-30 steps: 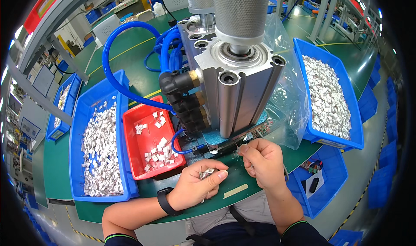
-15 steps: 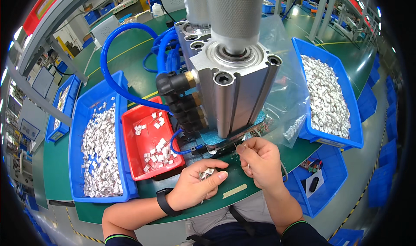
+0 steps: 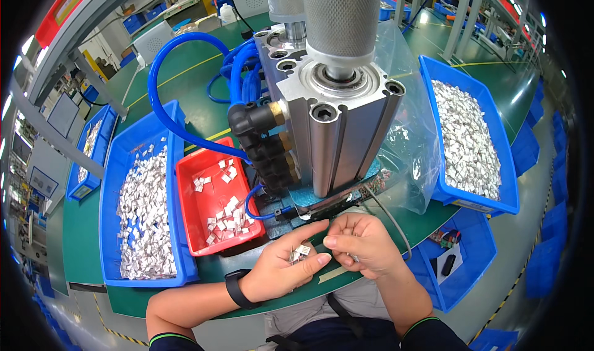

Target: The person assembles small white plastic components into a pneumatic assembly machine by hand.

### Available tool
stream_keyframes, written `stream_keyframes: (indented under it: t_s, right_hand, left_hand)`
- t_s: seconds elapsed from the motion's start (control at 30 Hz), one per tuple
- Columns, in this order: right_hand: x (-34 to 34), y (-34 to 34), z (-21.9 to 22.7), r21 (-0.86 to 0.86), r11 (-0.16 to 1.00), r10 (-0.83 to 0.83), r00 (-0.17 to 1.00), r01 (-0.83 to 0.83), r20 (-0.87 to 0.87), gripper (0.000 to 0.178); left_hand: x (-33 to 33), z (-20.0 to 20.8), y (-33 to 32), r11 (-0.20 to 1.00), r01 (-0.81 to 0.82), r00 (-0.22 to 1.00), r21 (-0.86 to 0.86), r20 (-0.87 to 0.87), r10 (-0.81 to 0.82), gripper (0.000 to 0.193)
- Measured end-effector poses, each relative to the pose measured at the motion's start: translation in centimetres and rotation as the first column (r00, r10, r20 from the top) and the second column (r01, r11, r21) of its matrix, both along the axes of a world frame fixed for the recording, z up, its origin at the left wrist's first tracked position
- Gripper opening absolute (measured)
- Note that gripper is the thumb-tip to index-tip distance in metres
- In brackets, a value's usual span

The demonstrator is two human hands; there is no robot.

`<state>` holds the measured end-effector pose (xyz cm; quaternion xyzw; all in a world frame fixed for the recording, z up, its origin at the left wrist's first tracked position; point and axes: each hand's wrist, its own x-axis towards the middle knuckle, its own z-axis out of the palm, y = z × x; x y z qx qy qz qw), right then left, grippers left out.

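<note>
My left hand [image 3: 281, 267], with a dark band on its wrist, is curled around several small white block-shaped parts with thin wire leads [image 3: 301, 253]. Its index finger stretches forward and its thumb points right. Close by on the right, my right hand [image 3: 370, 247] is closed, thumb pressed against the curled fingers. Something small and pale shows at its fingers, too hidden to name. Both hands are above the front edge of the green table [image 3: 247, 300], before a metal pneumatic press [image 3: 331, 134].
A red bin [image 3: 204, 249] and a blue bin [image 3: 185, 267], both holding white parts, stand left. Another filled blue bin [image 3: 510, 193] stands right, above a lower blue bin [image 3: 479, 258]. Blue hoses [image 3: 154, 97] loop behind the press; a clear plastic bag [image 3: 417, 165] lies beside it.
My right hand has come back from the press's front edge, down and left, to beside my left hand. The left hand keeps its hold on the white parts. The view has shifted slightly.
</note>
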<state>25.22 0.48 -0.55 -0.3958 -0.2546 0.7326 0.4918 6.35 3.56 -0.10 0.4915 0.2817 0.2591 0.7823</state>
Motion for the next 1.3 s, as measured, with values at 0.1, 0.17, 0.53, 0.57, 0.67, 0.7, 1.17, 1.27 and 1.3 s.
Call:
stream_keyframes:
  t_s: [0.1, 0.17, 0.53, 0.57, 0.67, 0.7, 1.17, 1.27, 1.3]
  right_hand:
    - [-0.8, 0.4, 1.4, -0.041, 0.998, 0.050, 0.989, -0.045, 0.139, 0.021]
    - [-1.3, 0.5, 1.4, -0.024, 0.998, 0.060, 0.990, -0.058, 0.130, 0.021]
    - [-1.1, 0.0, -0.1, 0.119, 0.987, -0.120, 0.989, 0.109, 0.084, 0.014]
    - [-1.1, 0.0, -0.2, 0.104, 0.988, -0.119, 0.990, 0.111, 0.080, 0.014]
    - [-1.0, 0.1, -0.4, 0.082, 0.990, -0.123, 0.990, 0.118, 0.067, 0.014]
    - [-1.0, 0.1, -0.4, 0.074, 0.990, -0.127, 0.990, 0.122, 0.058, 0.014]
    - [-1.2, -1.1, 0.2, 0.163, 0.985, -0.102, 0.951, 0.055, 0.293, 0.015]
    - [-1.9, -1.0, -0.3, 0.229, 0.965, -0.195, 0.937, 0.130, 0.289, 0.015]
    - [-2.0, -0.9, -0.4, 0.275, 0.945, -0.253, 0.929, 0.177, 0.271, 0.014]
  left_hand:
    - [0.2, 0.1, 0.0, 0.996, 0.009, 0.998, 0.093, -0.063, -0.003, 0.053]
    - [0.1, -0.7, 0.2, 0.984, 0.023, 0.999, 0.179, -0.037, -0.017, 0.054]
    - [-0.2, 0.1, 0.0, 0.999, 0.011, 1.000, -0.038, 0.025, -0.010, 0.053]
    - [0.0, 0.0, 0.0, 1.000, -0.013, 1.000, -0.028, -0.005, 0.013, 0.048]
    - [0.3, -0.1, 0.1, 0.997, -0.063, 0.998, -0.047, -0.032, 0.061, 0.037]
    - [0.3, -0.2, 0.1, 0.993, -0.089, 0.996, -0.075, -0.030, 0.087, 0.031]
    - [-0.2, -0.4, 0.3, 0.984, -0.152, 0.988, -0.088, -0.008, 0.152, 0.022]
    - [-0.1, -0.5, 0.3, 0.987, -0.144, 0.990, -0.069, -0.013, 0.144, 0.022]
    - [0.0, -0.6, 0.3, 0.987, -0.151, 0.988, -0.059, -0.001, 0.151, 0.021]
